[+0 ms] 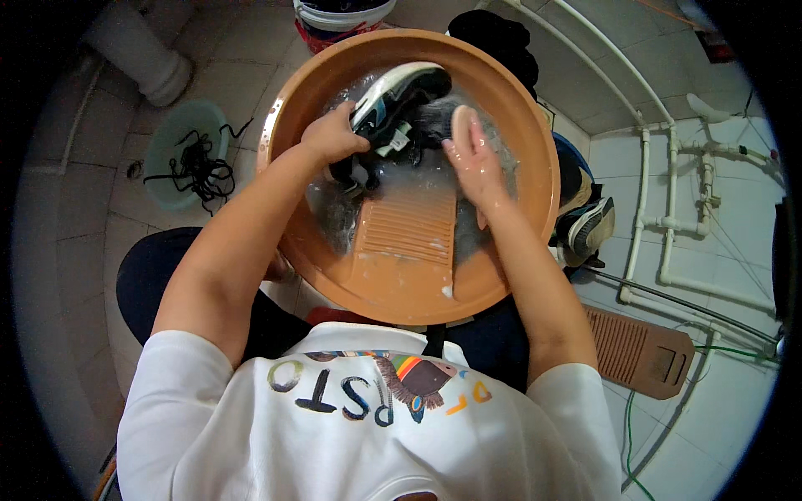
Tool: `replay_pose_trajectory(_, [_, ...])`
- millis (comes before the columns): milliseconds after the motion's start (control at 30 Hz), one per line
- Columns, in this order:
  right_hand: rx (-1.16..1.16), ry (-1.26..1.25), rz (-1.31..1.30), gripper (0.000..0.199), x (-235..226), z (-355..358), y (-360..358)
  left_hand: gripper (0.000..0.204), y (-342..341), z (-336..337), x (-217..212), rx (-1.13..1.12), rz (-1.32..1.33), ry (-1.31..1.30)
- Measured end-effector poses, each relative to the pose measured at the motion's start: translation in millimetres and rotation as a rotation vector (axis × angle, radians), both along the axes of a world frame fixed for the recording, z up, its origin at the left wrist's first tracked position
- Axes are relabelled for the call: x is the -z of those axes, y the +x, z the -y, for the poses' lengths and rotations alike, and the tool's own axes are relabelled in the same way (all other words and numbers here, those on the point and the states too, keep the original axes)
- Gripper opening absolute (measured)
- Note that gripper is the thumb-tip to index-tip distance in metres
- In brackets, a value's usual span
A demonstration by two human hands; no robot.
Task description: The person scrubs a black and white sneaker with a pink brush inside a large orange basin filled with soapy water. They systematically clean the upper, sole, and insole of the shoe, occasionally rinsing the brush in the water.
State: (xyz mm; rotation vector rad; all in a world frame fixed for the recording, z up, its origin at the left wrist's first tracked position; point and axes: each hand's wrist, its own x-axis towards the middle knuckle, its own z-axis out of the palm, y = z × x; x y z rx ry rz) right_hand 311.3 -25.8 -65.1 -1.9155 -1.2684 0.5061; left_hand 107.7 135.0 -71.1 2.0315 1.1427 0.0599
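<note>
A large orange-brown basin (535, 159) of sudsy water stands in front of me, with a ribbed orange washboard (407, 230) sloping into it. My left hand (334, 134) is closed on a black sneaker (386, 107) with a white sole, held tilted over the far part of the basin. A pale tag or label shows at the shoe's opening. In my right hand (478, 167) is a scrub brush (460, 125) with a beige handle. Its dark bristles face the shoe; whether they touch it I cannot tell. Wet foam clings to the fingers of this hand.
Black shoelaces (196, 167) hang in and over a pale green basin (159, 146) at the left. A bucket (342, 18) stands behind the big basin. More shoes (589, 225) are piled at its right. Farther right are a brown washboard (639, 351), white pipes (643, 184) and a green hose (631, 438).
</note>
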Motion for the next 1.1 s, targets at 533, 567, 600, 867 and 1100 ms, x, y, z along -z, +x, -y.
replay_pose_trajectory(533, [-0.331,-0.138,0.527,0.055,-53,17,-70,0.080,-9,61,-55,0.157,0.033,-0.232])
replay_pose_trajectory(567, [-0.256,-0.211,0.522,0.055,-50,14,-63,0.081,-12,60,-53,0.196,0.044,-0.212])
replay_pose_trajectory(600, [-0.179,-0.286,0.516,0.054,-47,12,-56,0.081,-14,59,-41,0.197,0.079,-0.169])
replay_pose_trajectory(867, [-0.279,-0.213,0.445,0.037,-47,11,-78,0.082,-11,58,-41,0.204,0.055,-0.144])
replay_pose_trajectory(1100, [0.327,-0.409,0.281,0.056,-5,-19,14,0.077,-12,45,-12,0.107,0.161,-0.265])
